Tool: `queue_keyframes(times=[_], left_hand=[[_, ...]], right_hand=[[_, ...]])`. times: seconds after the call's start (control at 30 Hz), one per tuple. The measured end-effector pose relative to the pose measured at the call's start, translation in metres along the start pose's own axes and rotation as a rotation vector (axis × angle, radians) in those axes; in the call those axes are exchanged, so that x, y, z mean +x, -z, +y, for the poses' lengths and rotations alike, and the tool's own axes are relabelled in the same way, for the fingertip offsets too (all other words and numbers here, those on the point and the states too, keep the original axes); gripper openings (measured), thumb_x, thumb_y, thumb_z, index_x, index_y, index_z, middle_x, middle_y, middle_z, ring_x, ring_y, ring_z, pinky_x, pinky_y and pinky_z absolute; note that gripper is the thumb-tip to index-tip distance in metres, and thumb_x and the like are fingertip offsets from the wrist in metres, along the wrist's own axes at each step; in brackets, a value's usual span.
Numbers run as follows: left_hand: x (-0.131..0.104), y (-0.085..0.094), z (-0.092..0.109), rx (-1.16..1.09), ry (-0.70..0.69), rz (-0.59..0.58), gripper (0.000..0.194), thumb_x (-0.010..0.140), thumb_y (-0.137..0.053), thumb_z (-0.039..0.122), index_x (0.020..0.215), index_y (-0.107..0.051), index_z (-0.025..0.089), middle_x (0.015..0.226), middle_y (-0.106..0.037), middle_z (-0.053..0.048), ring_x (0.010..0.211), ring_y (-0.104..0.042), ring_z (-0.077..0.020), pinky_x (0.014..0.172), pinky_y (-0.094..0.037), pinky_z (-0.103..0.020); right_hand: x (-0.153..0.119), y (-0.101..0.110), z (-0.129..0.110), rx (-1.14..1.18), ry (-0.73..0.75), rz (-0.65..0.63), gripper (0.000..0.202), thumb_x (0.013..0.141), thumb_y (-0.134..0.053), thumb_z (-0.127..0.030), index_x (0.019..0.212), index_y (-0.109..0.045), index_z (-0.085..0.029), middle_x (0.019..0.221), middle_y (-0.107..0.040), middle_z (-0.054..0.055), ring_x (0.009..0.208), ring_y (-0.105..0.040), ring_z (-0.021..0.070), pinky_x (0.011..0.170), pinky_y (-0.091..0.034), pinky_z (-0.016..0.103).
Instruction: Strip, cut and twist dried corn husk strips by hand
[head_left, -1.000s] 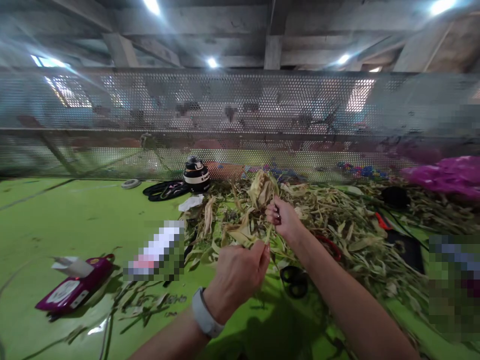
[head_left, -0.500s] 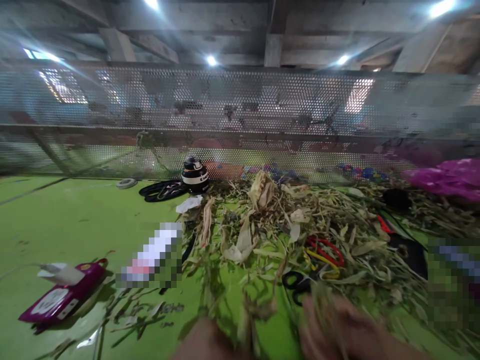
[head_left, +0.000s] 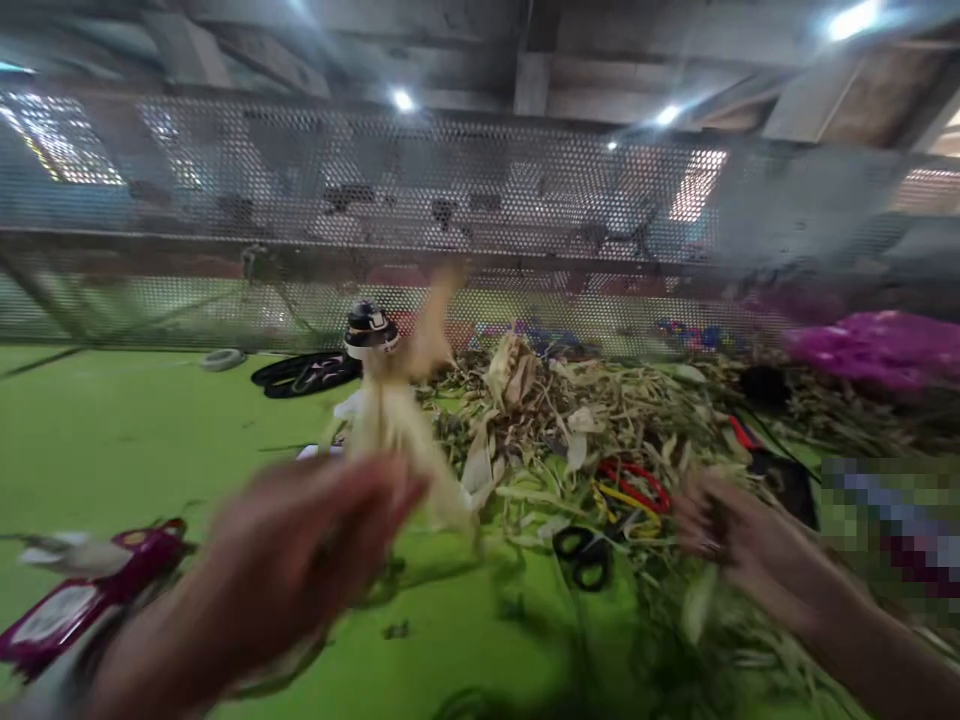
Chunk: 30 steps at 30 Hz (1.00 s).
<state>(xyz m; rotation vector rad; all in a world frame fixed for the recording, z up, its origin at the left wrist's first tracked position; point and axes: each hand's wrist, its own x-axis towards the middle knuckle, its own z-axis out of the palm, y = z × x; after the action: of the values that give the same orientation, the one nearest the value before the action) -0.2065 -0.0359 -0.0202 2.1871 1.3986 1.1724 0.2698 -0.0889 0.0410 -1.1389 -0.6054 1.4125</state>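
Observation:
My left hand [head_left: 315, 535] is raised over the left part of the table, blurred by motion. Its fingers are closed on a pale dried corn husk [head_left: 397, 415], which stands up and flares out beyond the fingertips. Lower right, my right hand [head_left: 724, 525] is at the edge of a heap of dried corn husks [head_left: 622, 400], fingers curled in; what they hold, if anything, is hidden. Just left of it lie red-handled scissors [head_left: 641, 485], a yellow-handled tool [head_left: 634, 510] and black-handled scissors [head_left: 585, 560].
A black-and-white jar [head_left: 371, 330] stands by a perforated metal screen [head_left: 480, 220]. Black looped straps [head_left: 304, 375] and a pale ring [head_left: 223, 359] lie beside it. A magenta tissue pack [head_left: 90, 600] is at left, a purple plastic bag [head_left: 877, 350] at right, on the green table [head_left: 150, 430].
Both hands have risen from the table's near edge and moved apart. My left hand now lifts a corn husk up and left; my right hand has gone toward the heap.

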Motion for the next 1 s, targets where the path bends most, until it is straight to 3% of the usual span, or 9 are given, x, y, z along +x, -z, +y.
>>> queue_keyframes(times=[0.1,0.13,0.2,0.27,0.37,0.53,0.73,0.9,1.0], left_hand=[[0.151,-0.008,0.086,0.178,-0.056,-0.149,0.045,0.084,-0.045,0.048,0.111,-0.061,0.016,0.086,-0.065,0.001,0.077,-0.059,-0.0154,0.067,-0.041,-0.023],[0.183,-0.014,0.108,0.221,-0.072,-0.194,0.049,0.081,-0.047,0.051,0.106,-0.063,0.012,0.079,-0.064,0.001,0.074,-0.059,-0.0149,0.064,-0.039,-0.021],[0.209,-0.03,0.136,0.234,-0.085,-0.267,0.047,0.076,-0.052,0.052,0.084,-0.07,0.009,0.061,-0.058,0.002,0.06,-0.055,-0.0126,0.056,-0.034,-0.019],[0.194,-0.054,0.145,0.204,-0.061,-0.26,0.038,0.081,-0.05,0.045,0.073,-0.068,0.012,0.051,-0.052,0.002,0.049,-0.048,-0.0113,0.05,-0.03,-0.02],[0.144,-0.094,0.144,0.139,-0.077,-0.37,0.05,0.083,-0.042,0.052,0.053,-0.06,0.016,0.043,-0.047,0.003,0.038,-0.037,-0.0095,0.042,-0.026,-0.021],[0.105,-0.137,0.144,-0.408,0.037,-0.55,0.034,0.082,-0.047,0.045,0.066,-0.059,0.016,0.059,-0.055,0.001,0.052,-0.049,-0.0108,0.05,-0.037,-0.02],[0.103,-0.136,0.133,-0.604,0.261,-0.532,0.03,0.079,-0.051,0.042,0.064,-0.052,0.016,0.056,-0.048,0.004,0.051,-0.044,-0.0082,0.048,-0.036,-0.019],[0.09,-0.128,0.128,-0.616,0.326,-0.576,0.034,0.078,-0.052,0.046,0.062,-0.051,0.016,0.054,-0.048,0.005,0.044,-0.039,-0.0064,0.042,-0.031,-0.018],[0.085,-0.127,0.127,-0.662,0.4,-0.545,0.037,0.077,-0.054,0.049,0.06,-0.049,0.017,0.049,-0.042,0.007,0.042,-0.035,-0.0058,0.041,-0.027,-0.018]], right_hand=[[0.033,-0.067,-0.012,0.025,-0.177,-0.079,0.013,0.082,-0.056,-0.022,0.074,-0.065,-0.016,0.075,-0.067,0.008,0.074,-0.064,0.0181,0.072,-0.052,0.031],[0.039,-0.082,-0.009,0.035,-0.206,-0.09,0.016,0.084,-0.054,-0.022,0.076,-0.066,-0.014,0.079,-0.068,0.009,0.078,-0.065,0.0188,0.075,-0.052,0.031],[0.047,-0.098,0.001,0.084,-0.184,-0.104,0.02,0.087,-0.048,-0.02,0.083,-0.066,-0.013,0.086,-0.069,0.009,0.084,-0.065,0.0178,0.078,-0.051,0.03],[0.051,-0.104,0.011,0.121,-0.166,-0.099,0.021,0.088,-0.047,-0.021,0.086,-0.066,-0.013,0.088,-0.069,0.008,0.082,-0.065,0.0164,0.074,-0.051,0.027],[0.054,-0.109,0.018,0.149,-0.152,-0.092,0.021,0.087,-0.047,-0.022,0.089,-0.066,-0.014,0.086,-0.069,0.007,0.077,-0.065,0.0155,0.066,-0.051,0.025],[0.058,-0.122,0.026,0.1,-0.171,-0.139,0.018,0.082,-0.053,-0.025,0.088,-0.066,-0.015,0.081,-0.067,0.005,0.074,-0.062,0.0147,0.061,-0.047,0.022],[0.069,-0.116,0.045,-0.349,0.131,-0.204,0.028,0.069,-0.069,-0.04,0.066,-0.057,-0.015,0.061,-0.054,-0.003,0.06,-0.048,0.0102,0.062,-0.039,0.023],[0.074,-0.107,0.052,-0.589,0.247,-0.38,0.037,0.071,-0.064,-0.05,0.069,-0.055,-0.014,0.064,-0.052,-0.002,0.062,-0.047,0.0116,0.06,-0.038,0.024],[0.072,-0.106,0.051,-0.677,0.264,-0.392,0.039,0.073,-0.06,-0.052,0.068,-0.054,-0.015,0.062,-0.05,-0.002,0.059,-0.045,0.0115,0.056,-0.038,0.024]])
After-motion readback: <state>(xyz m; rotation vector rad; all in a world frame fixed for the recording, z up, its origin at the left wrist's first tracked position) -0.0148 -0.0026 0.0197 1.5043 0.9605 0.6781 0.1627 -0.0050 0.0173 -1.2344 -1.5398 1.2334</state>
